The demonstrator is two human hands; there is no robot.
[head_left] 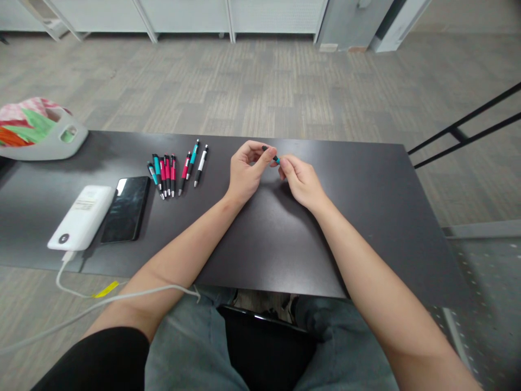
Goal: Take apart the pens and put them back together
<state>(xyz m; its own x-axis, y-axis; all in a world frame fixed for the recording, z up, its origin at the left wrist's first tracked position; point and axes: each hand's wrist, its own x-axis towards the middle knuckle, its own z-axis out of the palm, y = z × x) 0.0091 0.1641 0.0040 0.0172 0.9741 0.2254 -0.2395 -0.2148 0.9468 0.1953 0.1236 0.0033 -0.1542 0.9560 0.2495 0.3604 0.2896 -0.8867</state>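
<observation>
Above the middle of the dark table (260,233), both my hands hold a small black and teal pen (271,155). My left hand (247,168) pinches its black end, and the fingers of my right hand (300,180) close on its teal end. Much of the pen is hidden by the fingers. Left of my hands, several pens lie side by side, with pink pens (167,176), teal pens (194,158) and one white pen (201,165) among them; all have black grips and silver tips.
A black phone (127,209) lies beside a white power bank (81,217). The power bank's white cable (134,296) runs across my left forearm. A white basket (61,136) with colourful cloth-like things stands at the far left. Black metal bars (464,130) rise past the right edge.
</observation>
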